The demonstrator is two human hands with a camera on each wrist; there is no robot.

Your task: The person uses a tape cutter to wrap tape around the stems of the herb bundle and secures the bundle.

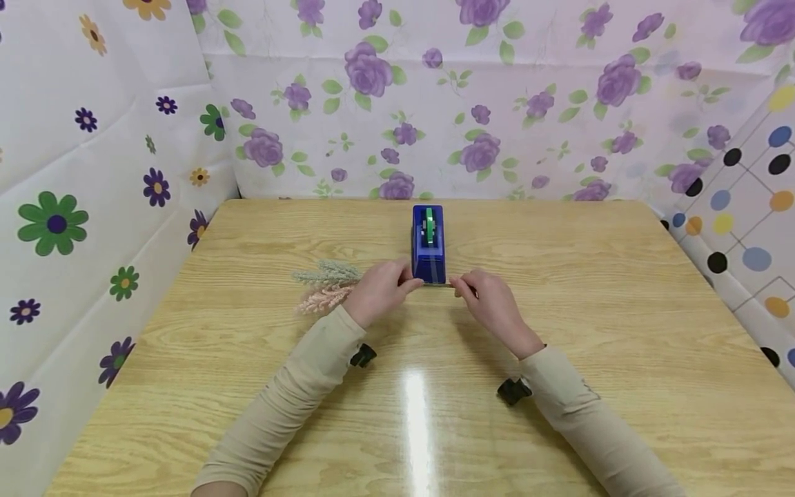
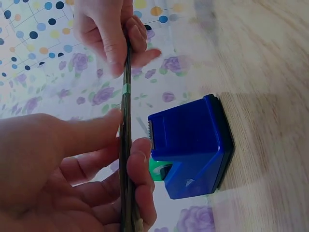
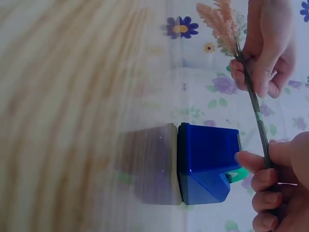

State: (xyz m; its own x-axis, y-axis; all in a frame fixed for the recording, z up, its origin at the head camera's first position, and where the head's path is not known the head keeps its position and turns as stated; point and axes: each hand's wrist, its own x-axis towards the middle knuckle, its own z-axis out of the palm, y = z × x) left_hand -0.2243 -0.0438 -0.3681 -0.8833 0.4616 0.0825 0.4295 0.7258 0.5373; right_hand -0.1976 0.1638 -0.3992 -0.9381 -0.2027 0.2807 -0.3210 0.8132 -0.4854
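Note:
A bundle of dark flower stems stretches between both hands in front of the tape dispenser. Pale green sprigs and pink sprigs fan out at its left end. My left hand holds the stems near these heads, thumb against curled fingers. My right hand pinches the bundle closer to its other end. Between the hands, a small band of light green tape lies around the stems. Just beyond them stands the blue tape dispenser, with a green roll and a toothed cutting edge facing me.
Light wood forms the tabletop, with a bright glare streak in front. Flowered cloth hangs behind, with patterned cloth at both sides. Black wrist cameras sit under both sleeves.

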